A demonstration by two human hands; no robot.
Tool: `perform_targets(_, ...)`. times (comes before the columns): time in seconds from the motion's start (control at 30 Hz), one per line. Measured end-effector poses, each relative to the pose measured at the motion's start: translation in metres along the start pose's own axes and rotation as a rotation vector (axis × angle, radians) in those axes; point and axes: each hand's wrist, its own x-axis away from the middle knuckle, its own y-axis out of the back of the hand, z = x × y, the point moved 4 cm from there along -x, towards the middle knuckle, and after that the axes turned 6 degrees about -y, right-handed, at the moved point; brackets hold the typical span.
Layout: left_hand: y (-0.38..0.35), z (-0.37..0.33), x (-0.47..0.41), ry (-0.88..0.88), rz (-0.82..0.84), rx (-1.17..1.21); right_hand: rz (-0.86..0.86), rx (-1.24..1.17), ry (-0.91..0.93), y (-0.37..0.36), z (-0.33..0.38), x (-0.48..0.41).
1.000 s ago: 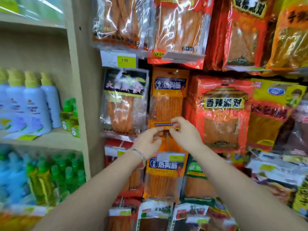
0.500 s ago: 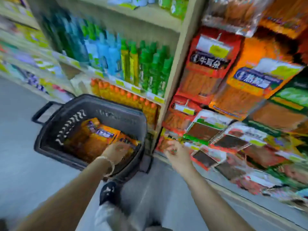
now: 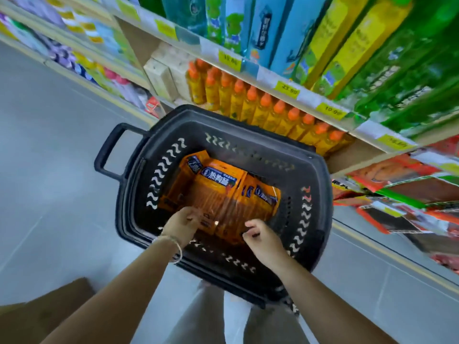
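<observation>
From my remote seat I see the top packet (image 3: 218,194) lying flat on other orange packets (image 3: 260,197) inside the basket (image 3: 159,175). Its long axis runs near to far. The blue-labelled header points away, toward the shelf (image 3: 305,96), and the bottom edge lies at the hands. The left hand (image 3: 182,223), with a thin bracelet (image 3: 171,247) on the wrist, has its fingers curled onto the packet's near left corner and pinches it. The right hand (image 3: 262,240) sits at the near right edge with curled fingers. I cannot tell whether it grips anything.

The basket stands on a smooth grey tiled floor (image 3: 49,170) in a shop aisle, just beside the lowest shelf. Its handle (image 3: 109,150) sticks out to the left. A brown cardboard box (image 3: 44,311) lies near left.

The basket is black moulded plastic, a rounded rectangle with wavy slots in its walls. The packets are glossy crinkled film, clear in the lower part over ribbed orange strips. Yellow bottles (image 3: 263,110) with orange caps line the shelf, and yellow price tags (image 3: 285,89) are on its pale wooden edge.
</observation>
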Motion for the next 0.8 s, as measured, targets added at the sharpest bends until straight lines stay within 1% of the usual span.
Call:
perform_targets(0.2, -0.008, 0.034, -0.085, 0.120, 0.105, 0.015, -0.018, 0.027, -0.163, -0.039, -0.004, -0.101)
perform_targets(0.33, -0.019, 0.055, -0.123, 0.181, 0.102, 0.065, -0.081, 0.010, -0.227, -0.066, -0.014, -0.159)
perform_targets(0.43, -0.029, 0.071, -0.135, 0.240, 0.112, 0.085, -0.118, -0.112, -0.297, -0.088, -0.021, -0.192)
perform_targets(0.5, -0.033, 0.077, -0.140, 0.241, 0.144, 0.049, -0.145, -0.222, -0.378, -0.101, -0.026, -0.212)
perform_targets(0.6, -0.031, 0.076, -0.148, 0.222, 0.105, 0.101, -0.216, -0.366, -0.493, -0.113, -0.029, -0.231)
perform_targets(0.7, -0.025, 0.075, -0.151, 0.214, 0.058, 0.130, -0.221, -0.356, -0.504, -0.115, -0.028, -0.233)
perform_targets(0.8, -0.025, 0.077, -0.152, 0.253, 0.058, 0.099, -0.221, -0.394, -0.446, -0.103, -0.028, -0.217)
